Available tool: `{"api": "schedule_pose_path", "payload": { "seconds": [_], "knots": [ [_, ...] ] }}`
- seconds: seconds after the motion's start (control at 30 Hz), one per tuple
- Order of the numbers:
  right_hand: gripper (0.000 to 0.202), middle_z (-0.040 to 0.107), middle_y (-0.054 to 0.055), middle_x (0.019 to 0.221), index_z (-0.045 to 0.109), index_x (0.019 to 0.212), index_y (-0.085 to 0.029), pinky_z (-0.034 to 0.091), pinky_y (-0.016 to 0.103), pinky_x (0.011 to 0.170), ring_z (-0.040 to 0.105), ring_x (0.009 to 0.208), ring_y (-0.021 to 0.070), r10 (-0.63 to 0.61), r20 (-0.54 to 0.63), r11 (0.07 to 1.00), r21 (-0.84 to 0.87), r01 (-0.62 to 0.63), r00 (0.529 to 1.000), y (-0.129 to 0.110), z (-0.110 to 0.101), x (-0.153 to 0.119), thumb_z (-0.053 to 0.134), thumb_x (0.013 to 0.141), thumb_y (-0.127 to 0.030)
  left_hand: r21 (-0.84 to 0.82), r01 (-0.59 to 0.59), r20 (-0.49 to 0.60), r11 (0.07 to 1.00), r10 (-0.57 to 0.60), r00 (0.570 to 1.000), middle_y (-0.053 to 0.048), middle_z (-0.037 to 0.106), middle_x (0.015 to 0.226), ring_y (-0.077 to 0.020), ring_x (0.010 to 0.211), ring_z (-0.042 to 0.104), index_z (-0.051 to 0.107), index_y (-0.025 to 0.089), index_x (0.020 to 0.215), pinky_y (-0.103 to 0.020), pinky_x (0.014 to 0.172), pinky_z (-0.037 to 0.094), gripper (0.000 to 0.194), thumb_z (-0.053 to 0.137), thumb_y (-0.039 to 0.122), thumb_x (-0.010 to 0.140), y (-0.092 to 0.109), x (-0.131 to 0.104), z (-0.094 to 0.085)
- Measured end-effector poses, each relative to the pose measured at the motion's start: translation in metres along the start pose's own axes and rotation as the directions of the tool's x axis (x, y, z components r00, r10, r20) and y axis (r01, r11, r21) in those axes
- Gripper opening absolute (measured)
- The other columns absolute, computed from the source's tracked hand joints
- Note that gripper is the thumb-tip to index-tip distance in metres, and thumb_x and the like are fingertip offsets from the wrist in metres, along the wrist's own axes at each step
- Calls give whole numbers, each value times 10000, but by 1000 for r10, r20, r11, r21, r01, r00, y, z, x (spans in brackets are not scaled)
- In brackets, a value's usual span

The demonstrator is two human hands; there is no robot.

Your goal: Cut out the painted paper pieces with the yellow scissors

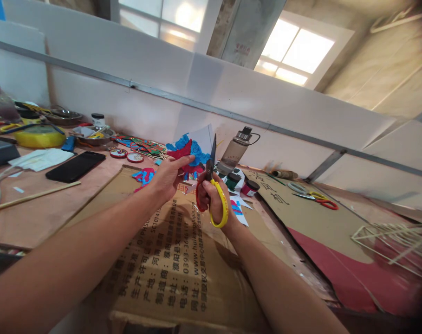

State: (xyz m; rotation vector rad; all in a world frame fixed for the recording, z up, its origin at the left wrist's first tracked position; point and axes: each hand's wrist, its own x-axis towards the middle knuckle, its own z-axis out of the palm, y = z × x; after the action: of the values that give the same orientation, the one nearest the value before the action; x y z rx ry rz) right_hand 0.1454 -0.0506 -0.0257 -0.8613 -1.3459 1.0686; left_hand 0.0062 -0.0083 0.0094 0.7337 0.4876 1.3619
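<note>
Fingers, left hand (169,180): pinched narrow on painted paper (198,152), with one stretched out along its near side.
Fingers, right hand (216,200): curled around the handles of scissors (210,170).
Painted paper: blue and deep red, held up above the far part of the cardboard (231,297), between left hand and dark blades.
Scissors: red loop on the left, yellow on the right, pointing upward at the paper's right edge; cannot tell whether touching it or how far parted.
Cardboard: flat on the worktop under both forearms, printed with dark characters.
Painted scrap (144,176): blue and red, lying just left of the left hand.
Bottle (233,153): see-through with dark cap, standing beyond the right hand, near green jar (232,181) and magenta jar (249,188).
Phone (75,167): dark screen up, lying well left, near white tissue (40,160).
Far right: second scissors (317,199) on a brown sheet (336,227), with stick frame (395,246) nearer, partly over red.
</note>
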Motion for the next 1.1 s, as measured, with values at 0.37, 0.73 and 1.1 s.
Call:
{"api": "schedule_pose_path", "payload": {
  "seconds": [0.37,0.73,1.1],
  "knots": [
    [330,350,-114,578,516,913,-255,301,196,348,293,419,83,13,1,999,-29,-13,1000,2,-1,-1,709,829,-510,36,-19,-75,999,22,997,-8,768,744,-145,621,673,735,192,757,-262,603,497,204,900,176,639,6,-5,5],
    [320,342,-119,577,513,913,-253,299,186,351,289,426,79,28,-1,999,-23,-28,1000,1,0,-2,707,817,-488,41,-33,-38,999,35,999,-4,769,749,-138,615,687,731,193,786,-247,597,486,220,906,200,653,5,-3,2],
    [295,326,-114,575,513,911,-257,279,194,364,281,425,81,9,15,999,-32,-8,1000,0,-1,-1,699,834,-472,28,-52,-17,998,52,998,-6,764,750,-135,621,683,724,183,779,-255,632,510,211,898,203,661,1,0,0]
  ]
}}
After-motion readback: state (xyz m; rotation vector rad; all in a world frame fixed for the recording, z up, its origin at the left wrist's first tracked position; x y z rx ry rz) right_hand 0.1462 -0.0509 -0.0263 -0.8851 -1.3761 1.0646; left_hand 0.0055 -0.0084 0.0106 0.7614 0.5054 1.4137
